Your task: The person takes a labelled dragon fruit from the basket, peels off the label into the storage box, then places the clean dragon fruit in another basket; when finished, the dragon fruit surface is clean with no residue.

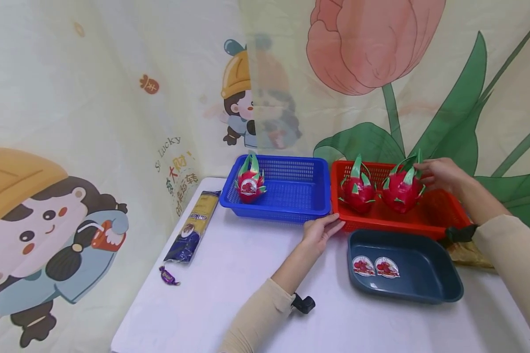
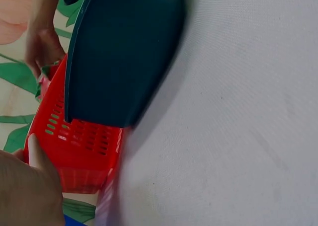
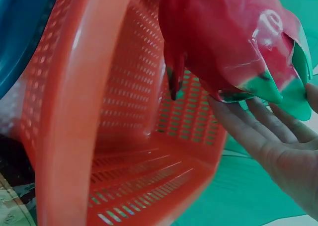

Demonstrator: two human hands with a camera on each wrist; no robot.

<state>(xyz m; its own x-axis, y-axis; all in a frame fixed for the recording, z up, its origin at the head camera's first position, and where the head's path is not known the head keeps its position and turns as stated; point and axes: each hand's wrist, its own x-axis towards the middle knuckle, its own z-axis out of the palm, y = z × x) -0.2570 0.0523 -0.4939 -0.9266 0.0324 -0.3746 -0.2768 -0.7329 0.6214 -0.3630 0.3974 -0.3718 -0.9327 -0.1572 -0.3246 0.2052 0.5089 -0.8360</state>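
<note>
Over the red basket (image 1: 441, 211), I'm seeing the right hand (image 1: 443, 175) pinching one dragon fruit (image 1: 402, 192) by its green leaves. Fruit is hanging within the basket's outline, probably clear of the floor, but depth is reading poorly. Left hand (image 1: 318, 233) is gripping the basket's near left corner. Second dragon fruit (image 1: 357, 196) is sitting in the basket, left of the first. Dark tray (image 1: 419, 267) is standing just in front, two round stickers (image 1: 387, 267) lying inside. Blue basket (image 1: 291, 196) is sitting just left, holding a stickered dragon fruit (image 1: 249, 186). Farther left, a long packet (image 1: 194, 226) and purple candy (image 1: 169, 276) are lying on the white table (image 1: 256, 264).
</note>
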